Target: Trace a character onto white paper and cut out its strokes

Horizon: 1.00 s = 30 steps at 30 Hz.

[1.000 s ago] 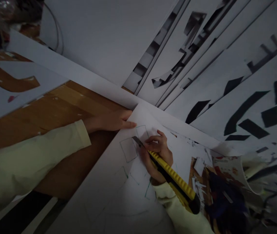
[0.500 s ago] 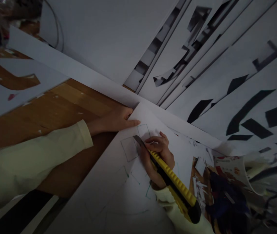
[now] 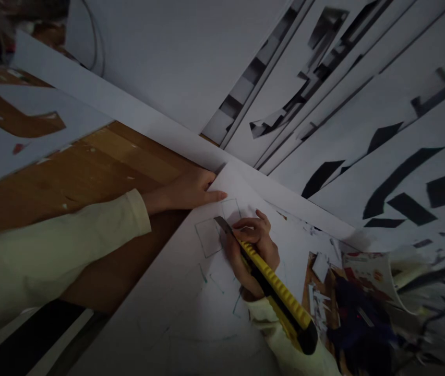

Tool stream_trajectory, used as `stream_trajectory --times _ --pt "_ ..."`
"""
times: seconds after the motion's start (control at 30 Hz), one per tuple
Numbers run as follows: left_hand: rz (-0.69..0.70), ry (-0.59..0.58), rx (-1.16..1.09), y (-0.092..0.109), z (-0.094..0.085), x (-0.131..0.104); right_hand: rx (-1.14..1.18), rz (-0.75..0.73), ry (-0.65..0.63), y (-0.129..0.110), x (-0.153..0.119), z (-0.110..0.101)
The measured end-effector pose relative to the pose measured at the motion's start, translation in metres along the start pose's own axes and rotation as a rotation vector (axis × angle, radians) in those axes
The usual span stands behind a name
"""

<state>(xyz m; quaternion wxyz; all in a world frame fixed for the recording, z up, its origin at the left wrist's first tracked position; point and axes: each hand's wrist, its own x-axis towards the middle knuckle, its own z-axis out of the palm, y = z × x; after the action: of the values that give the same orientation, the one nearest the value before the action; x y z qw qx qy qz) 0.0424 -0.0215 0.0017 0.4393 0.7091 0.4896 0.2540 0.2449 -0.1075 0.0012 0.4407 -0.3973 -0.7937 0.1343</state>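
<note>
My right hand grips a yellow and black utility knife. Its blade tip rests on a white sheet, between two small rectangles drawn in pencil. My left hand lies flat on the sheet's far left edge, fingers together, pressing it against the wooden floor. Faint drawn lines cover the near part of the sheet. Both arms wear pale yellow sleeves.
Large white boards with black cut-out shapes lean at the back and right. A long white strip crosses the floor. Another cut white sheet lies at the left. Paper scraps and dark clutter sit at the lower right.
The knife and right hand have shifted only slightly along the drawn line. The left hand stays pressed on the sheet's edge. The view has drifted a little.
</note>
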Motion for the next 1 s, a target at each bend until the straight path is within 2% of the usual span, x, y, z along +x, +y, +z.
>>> stream_trajectory --times 1.0 --pt "0.052 -0.022 0.003 0.001 0.000 -0.001 0.026 0.027 -0.021 -0.005 -0.013 -0.005"
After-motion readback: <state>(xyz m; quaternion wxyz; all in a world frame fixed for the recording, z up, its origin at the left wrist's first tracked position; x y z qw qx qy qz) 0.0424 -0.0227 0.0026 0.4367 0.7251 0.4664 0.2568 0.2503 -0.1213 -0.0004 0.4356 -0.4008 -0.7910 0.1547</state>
